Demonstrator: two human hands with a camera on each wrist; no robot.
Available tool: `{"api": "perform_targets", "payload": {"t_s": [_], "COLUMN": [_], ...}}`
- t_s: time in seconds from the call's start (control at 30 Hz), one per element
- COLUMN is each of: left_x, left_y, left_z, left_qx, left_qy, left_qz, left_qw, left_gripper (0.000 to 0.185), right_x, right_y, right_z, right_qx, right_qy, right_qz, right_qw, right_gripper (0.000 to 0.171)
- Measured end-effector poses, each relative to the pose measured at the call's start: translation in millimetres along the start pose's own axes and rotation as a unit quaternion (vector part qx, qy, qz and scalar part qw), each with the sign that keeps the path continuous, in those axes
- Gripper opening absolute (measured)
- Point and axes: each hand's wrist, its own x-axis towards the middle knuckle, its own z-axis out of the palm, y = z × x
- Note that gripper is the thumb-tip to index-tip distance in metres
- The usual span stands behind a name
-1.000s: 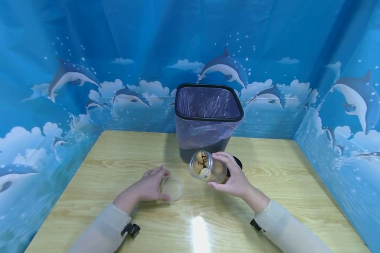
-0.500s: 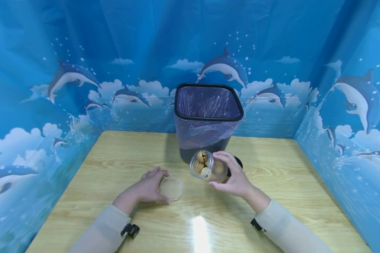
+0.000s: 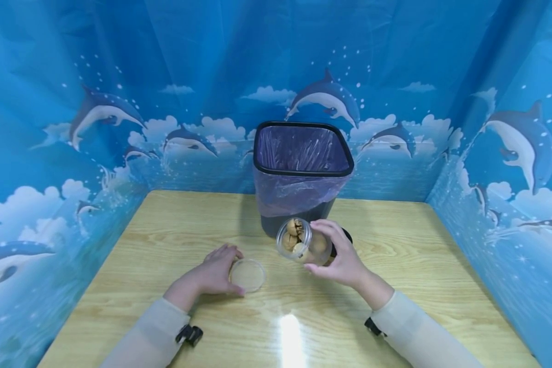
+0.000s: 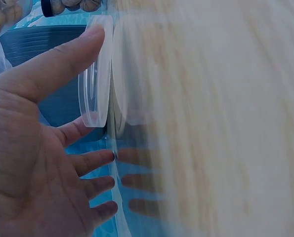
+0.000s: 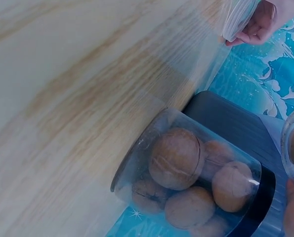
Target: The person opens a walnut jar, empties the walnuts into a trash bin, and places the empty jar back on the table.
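Lid (image 3: 247, 275) is off and flat on the table (image 3: 165, 240) under the left hand's (image 3: 213, 273) relaxed fingers, right hand (image 3: 340, 258) gripping the tilted walnut jar (image 3: 301, 243) before the bin (image 3: 301, 176): tipping looks next.

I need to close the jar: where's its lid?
In the head view the lid lies on the table, left of the jar, under the left hand's fingertips.

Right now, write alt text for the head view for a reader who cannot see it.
A right hand holds a clear jar of walnuts tilted above a wooden table, while the left hand rests on a clear lid lying flat. Behind stands a lined black bin.
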Motion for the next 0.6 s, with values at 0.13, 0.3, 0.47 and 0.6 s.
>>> {"api": "perform_targets", "payload": {"t_s": [0.13,0.3,0.47,0.6], "left_x": [-1.1,-3.1,-4.4,-4.6], "left_y": [1.1,2.9,4.1,3.2], "left_z": [-1.1,-1.6,-1.2,-0.2], "left_qx": [0.004,0.015,0.029,0.032], "left_qy": [-0.006,-0.005,-0.001,0.0], "left_qz": [-0.009,-0.009,-0.005,-0.008], "left_qw": [0.9999,0.9998,0.9996,0.9995], "left_gripper": [0.083,0.082,0.081,0.082], "right_x": [0.2,0.9,0.7,0.2], "right_y": [0.2,-0.5,1.0,1.4], "right_z": [-0.3,-0.5,-1.2,-1.1], "right_qx": [0.0,0.0,-0.002,0.001], "right_qy": [0.001,0.0,0.002,0.002], "right_qz": [-0.002,-0.001,0.001,0.003], "right_qw": [1.0,1.0,1.0,1.0], "right_gripper": [0.081,0.082,0.082,0.082]}}
